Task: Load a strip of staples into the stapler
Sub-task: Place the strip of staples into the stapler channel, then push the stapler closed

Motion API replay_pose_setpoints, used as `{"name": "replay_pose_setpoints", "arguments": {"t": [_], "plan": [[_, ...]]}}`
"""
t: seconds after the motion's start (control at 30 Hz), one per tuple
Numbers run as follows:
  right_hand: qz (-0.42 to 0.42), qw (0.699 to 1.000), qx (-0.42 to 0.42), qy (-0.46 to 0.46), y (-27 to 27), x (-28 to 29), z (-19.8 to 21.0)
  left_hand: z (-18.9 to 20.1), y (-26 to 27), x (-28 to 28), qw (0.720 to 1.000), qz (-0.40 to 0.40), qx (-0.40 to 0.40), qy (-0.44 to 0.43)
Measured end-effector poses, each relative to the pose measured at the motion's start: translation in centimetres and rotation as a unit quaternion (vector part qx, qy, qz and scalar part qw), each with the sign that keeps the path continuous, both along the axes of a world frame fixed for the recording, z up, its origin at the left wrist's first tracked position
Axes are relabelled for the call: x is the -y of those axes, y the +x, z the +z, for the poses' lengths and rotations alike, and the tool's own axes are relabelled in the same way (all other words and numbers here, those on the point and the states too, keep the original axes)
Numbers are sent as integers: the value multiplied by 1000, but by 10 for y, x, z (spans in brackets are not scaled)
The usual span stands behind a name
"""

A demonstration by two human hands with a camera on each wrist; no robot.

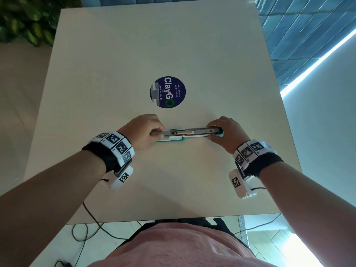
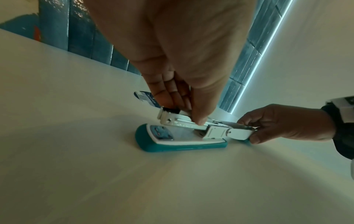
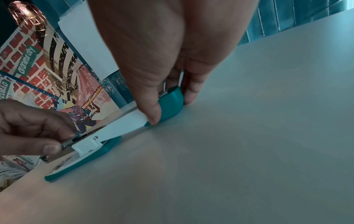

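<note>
Currently we have the stapler (image 1: 189,134) swung fully open and lying flat near the table's front half, between both hands. Our left hand (image 1: 143,132) pinches the metal magazine (image 2: 184,121) at its front end, thumb and fingers curled round it; our right hand (image 1: 225,132) grips the teal cover (image 3: 171,103) tip, thumb one side, fingers the other, pinning it to the table (image 1: 173,180). Looks like the loading step: a brassy strip (image 1: 185,133) seems to sit in the channel, can't confirm it's seated. Next move probably needs a seating check, then folding the cover over without shifting the base. Surface is plain cream laminate, with a round blue ClayGo sticker (image 1: 167,92) beyond the stapler. Farther out: teal tiled wall, a light strip, foliage at the far left.
</note>
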State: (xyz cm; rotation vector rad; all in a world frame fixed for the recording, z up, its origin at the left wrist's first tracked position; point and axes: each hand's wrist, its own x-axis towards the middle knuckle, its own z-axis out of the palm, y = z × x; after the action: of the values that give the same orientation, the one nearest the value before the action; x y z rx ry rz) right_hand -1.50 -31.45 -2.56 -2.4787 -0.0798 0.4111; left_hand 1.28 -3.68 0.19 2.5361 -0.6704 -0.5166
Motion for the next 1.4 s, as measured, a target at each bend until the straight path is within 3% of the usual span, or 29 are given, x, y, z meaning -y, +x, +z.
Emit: {"name": "replay_pose_setpoints", "arguments": {"t": [0.37,0.77,1.0,1.23,1.4], "plan": [[7,1000,2,0,-1,1,2,-2,-4,-4,1000,9,-5,1],[3,1000,11,-10,-1,2,1,-35,-25,-26,978,192,-8,-83],[0,1000,4,-12,2,0,4,-36,-23,-29,978,184,0,-96],[3,993,20,115,2,0,45,-38,-23,-30,976,190,-9,-103],[61,984,28,165,0,-55,56,-38,-22,-29,976,193,-20,-99]]}}
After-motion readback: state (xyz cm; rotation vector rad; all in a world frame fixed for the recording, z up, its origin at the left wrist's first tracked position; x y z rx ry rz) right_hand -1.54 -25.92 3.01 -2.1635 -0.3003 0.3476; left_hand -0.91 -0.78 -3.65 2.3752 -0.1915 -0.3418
